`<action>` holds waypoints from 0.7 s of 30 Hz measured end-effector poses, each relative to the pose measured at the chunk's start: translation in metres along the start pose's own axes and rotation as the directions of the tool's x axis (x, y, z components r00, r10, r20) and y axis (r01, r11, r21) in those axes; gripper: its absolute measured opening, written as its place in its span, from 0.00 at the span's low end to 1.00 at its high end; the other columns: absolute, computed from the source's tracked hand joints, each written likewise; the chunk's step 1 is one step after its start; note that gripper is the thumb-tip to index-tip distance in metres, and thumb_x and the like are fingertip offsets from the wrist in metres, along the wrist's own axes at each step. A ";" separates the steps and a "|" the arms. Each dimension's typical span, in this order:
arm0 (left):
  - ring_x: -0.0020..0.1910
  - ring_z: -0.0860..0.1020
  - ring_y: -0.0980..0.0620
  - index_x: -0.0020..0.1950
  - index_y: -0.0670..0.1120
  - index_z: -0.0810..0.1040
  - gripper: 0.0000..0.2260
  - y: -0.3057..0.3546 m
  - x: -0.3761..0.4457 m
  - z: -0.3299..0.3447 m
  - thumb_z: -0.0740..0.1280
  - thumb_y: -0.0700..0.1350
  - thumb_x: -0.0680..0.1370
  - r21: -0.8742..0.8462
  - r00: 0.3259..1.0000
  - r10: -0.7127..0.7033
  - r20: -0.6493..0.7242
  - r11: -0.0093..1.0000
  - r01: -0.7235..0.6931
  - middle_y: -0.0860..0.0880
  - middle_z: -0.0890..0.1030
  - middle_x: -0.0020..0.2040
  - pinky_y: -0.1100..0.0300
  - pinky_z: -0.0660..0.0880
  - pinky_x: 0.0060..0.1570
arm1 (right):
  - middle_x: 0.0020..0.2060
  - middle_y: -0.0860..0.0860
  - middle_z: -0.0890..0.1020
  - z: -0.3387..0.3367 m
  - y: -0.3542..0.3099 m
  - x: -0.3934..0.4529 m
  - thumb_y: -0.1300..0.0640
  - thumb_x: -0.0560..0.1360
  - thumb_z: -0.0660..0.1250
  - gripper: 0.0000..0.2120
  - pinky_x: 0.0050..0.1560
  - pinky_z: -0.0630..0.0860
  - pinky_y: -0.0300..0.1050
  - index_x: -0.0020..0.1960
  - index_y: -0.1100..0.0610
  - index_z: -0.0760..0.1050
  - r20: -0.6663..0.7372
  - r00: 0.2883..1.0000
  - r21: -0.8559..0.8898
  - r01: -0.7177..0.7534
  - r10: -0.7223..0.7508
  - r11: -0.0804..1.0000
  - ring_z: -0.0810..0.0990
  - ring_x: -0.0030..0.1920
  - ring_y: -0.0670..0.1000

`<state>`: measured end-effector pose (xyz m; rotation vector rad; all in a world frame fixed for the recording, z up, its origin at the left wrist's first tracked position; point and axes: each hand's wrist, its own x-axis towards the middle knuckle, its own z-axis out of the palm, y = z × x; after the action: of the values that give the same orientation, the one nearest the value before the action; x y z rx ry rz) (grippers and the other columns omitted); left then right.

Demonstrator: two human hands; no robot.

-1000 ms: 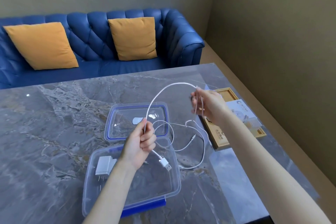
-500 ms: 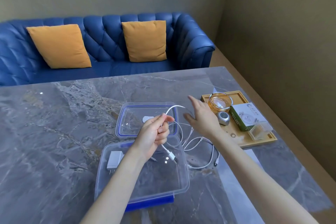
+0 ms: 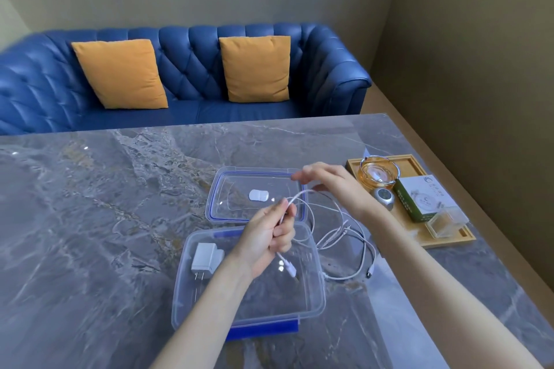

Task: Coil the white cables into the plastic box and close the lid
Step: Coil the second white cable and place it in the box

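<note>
White cable (image 3: 338, 237) looped over clear plastic box (image 3: 248, 313) rim and marble table (image 3: 90, 219), pinched in curled left hand (image 3: 269, 237); right hand (image 3: 332, 186) above, fingers loosely extended, touching the loop. Lid (image 3: 215, 204) behind.

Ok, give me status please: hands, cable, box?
Left hand grips white cable; right hand open above it. Cable mostly outside plastic box. Lid off, behind box.

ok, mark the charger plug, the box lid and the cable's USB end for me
charger plug (image 3: 205, 257), head view, on its white body inside the box
box lid (image 3: 236, 172), head view, on its far rim
USB connector (image 3: 290, 268), head view, on the white plug shell below the left hand
</note>
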<state>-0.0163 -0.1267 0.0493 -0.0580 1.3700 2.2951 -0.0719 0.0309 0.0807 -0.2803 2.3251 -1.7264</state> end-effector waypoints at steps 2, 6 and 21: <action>0.16 0.57 0.60 0.36 0.45 0.69 0.15 0.004 0.004 0.000 0.53 0.47 0.81 -0.058 0.998 0.036 -0.051 0.998 -0.039 0.55 0.61 0.19 0.69 0.54 0.18 | 0.47 0.51 0.82 0.003 0.000 -0.004 0.59 0.75 0.65 0.08 0.52 0.74 0.37 0.51 0.60 0.81 0.191 0.982 -0.025 -0.006 0.010 1.000 0.79 0.47 0.43; 0.16 0.57 0.60 0.37 0.44 0.71 0.16 0.005 0.006 -0.004 0.53 0.47 0.81 -0.063 0.997 0.058 -0.058 0.996 -0.062 0.55 0.61 0.19 0.69 0.54 0.18 | 0.25 0.43 0.79 0.004 0.001 -0.003 0.64 0.70 0.70 0.05 0.31 0.67 0.27 0.43 0.67 0.80 -0.004 0.992 0.025 0.130 -0.130 0.991 0.72 0.27 0.39; 0.23 0.68 0.58 0.41 0.42 0.71 0.11 0.037 0.023 0.007 0.53 0.38 0.80 -0.210 0.979 0.202 0.013 0.958 -0.194 0.53 0.71 0.25 0.68 0.68 0.26 | 0.23 0.49 0.74 0.055 0.025 -0.027 0.54 0.77 0.61 0.17 0.21 0.61 0.36 0.30 0.51 0.75 0.259 0.958 0.024 -0.134 0.123 0.991 0.66 0.19 0.46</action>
<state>-0.0505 -0.1265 0.0770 0.0555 1.1594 2.5874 -0.0301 -0.0043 0.0434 -0.3171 2.0730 -1.5712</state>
